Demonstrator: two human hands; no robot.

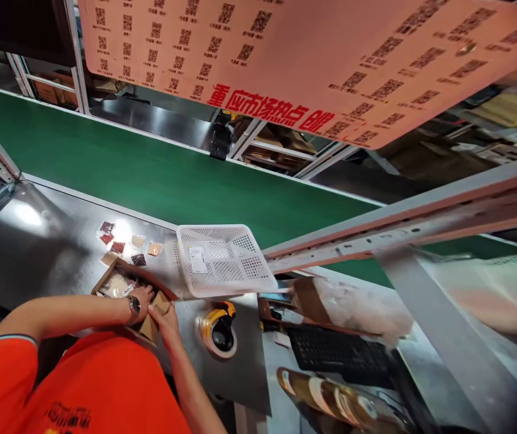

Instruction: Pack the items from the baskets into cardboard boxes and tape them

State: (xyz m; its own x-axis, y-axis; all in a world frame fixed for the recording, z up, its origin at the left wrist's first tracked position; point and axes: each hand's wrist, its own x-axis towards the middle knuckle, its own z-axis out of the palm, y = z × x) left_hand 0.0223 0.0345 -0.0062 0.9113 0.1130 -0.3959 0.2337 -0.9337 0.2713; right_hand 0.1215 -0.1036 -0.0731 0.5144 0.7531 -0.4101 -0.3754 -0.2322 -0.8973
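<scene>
A small open cardboard box (149, 328) sits at the near edge of the metal table, against my body. Inside it lie clear packets with pale contents (117, 286). My left hand (142, 298), with a watch at the wrist, reaches into the box. Its fingertips are hidden, so I cannot tell what they touch. On the box's right side, my right hand (166, 318) grips a cardboard flap, thumb on top. Just beyond the box several small sachets lie loose: dark red ones (117, 248), a dark one (139, 260) and pale orange ones (154, 249).
A white perforated basket (258, 280) with a label stands right of the box. Nearer me lies a yellow-and-black tape dispenser (222, 331). Beyond runs a green conveyor belt (158, 175). On the right are a keyboard (339, 351) and tape rolls (330, 398). A sign (294, 78) hangs above.
</scene>
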